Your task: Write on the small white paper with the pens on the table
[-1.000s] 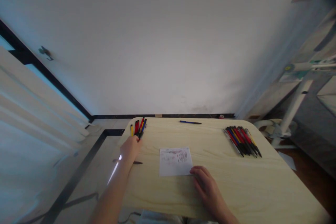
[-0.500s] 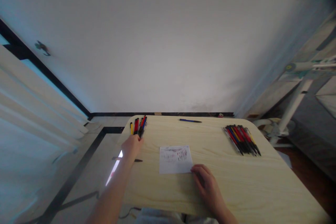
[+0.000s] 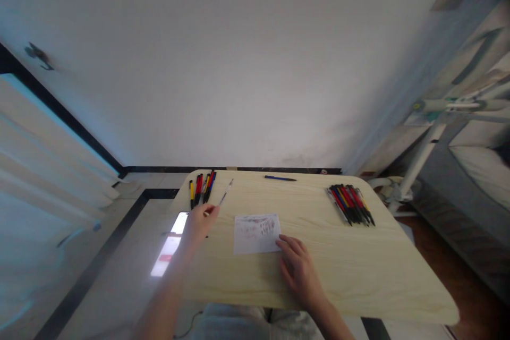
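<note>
My left hand (image 3: 204,216) pinches a slim, pale, clear-barrelled pen (image 3: 226,191), tilted up and to the right above the table's left side. Just beyond that hand lies a small group of pens (image 3: 201,188) with yellow, red, black and blue barrels. A white sheet of paper (image 3: 255,247) with dark scribbled marks lies in the middle. My right hand (image 3: 298,265) rests on the table, fingers extended and fingertips at the paper's right edge. By my left wrist a small dark tip (image 3: 206,237) shows; the rest of it is hidden.
A blue pen (image 3: 280,178) lies near the far edge of the wooden table (image 3: 358,271). Several pens (image 3: 350,204) form a row at the right. A bright rectangular patch (image 3: 172,244) shows beside my left forearm. The wall (image 3: 255,90) stands beyond the table.
My left hand has drawn back slightly from the left group of pens, and the pale pen now shows in its grip. The view has shifted a little; my right hand stays at the paper.
</note>
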### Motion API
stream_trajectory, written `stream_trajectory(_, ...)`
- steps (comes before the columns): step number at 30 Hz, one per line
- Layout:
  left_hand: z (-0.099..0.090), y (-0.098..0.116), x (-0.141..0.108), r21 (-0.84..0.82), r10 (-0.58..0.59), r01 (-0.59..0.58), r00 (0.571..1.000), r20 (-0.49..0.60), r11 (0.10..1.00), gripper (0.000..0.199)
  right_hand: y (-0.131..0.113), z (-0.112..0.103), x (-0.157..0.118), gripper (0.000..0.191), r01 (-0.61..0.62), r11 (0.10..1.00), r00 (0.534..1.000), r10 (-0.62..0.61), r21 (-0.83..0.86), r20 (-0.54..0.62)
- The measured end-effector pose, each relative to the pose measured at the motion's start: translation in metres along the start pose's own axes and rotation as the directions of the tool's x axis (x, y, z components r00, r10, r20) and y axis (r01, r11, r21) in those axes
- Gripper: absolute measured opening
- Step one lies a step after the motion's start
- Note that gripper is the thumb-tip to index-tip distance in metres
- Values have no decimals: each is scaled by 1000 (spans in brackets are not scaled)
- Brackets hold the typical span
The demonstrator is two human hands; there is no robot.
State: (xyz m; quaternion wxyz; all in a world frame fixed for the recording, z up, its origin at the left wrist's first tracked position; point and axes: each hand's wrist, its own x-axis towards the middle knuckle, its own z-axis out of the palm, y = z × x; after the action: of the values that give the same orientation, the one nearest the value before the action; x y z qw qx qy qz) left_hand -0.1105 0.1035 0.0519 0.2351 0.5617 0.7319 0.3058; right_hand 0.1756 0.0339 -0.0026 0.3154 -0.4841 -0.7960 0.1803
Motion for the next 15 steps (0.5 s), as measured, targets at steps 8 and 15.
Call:
stream_trajectory(8,30,24,-57,-747,23,297,923,385,594,23,-2,4,-1,25,15,995,999,-19,-101,-40)
stream_trajectory(15,56,22,-82,-816,3,543,832,554,196,32,-1,1,0,17,-30,999,991,35,42,-127)
